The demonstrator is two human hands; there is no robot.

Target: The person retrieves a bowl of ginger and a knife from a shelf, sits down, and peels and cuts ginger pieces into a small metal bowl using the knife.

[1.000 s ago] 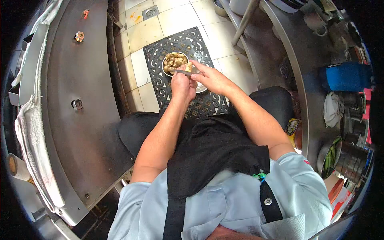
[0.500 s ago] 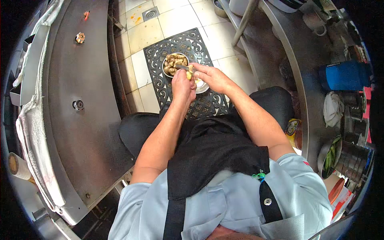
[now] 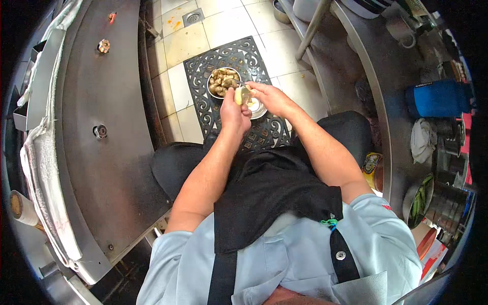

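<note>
My left hand [image 3: 235, 114] is closed around a piece of ginger [image 3: 239, 96], its peeled side pale yellow. Facing it, my right hand [image 3: 270, 97] is bent round a small metal tool [image 3: 246, 94] held against the ginger. Whether that tool is a knife or a spoon is too small to tell. Just beyond the left hand, a round bowl [image 3: 209, 87] holds several unpeeled brown ginger roots [image 3: 222, 80]. Partly hidden under the right hand is a pale round dish [image 3: 260, 112] with yellow bits in it.
Both vessels stand on a black patterned mat [image 3: 195, 66] over floor tiles. A steel counter [image 3: 112, 178] runs along the left, and steel shelving [image 3: 363, 61] on the right carries a blue container [image 3: 437, 98] and a pan of green vegetables [image 3: 418, 203]. A floor drain [image 3: 192, 18] lies ahead.
The ginger has been turned so its pale side shows more. The metal tool has shifted right, from beyond the left fingers to between the hands. The bowl stays put.
</note>
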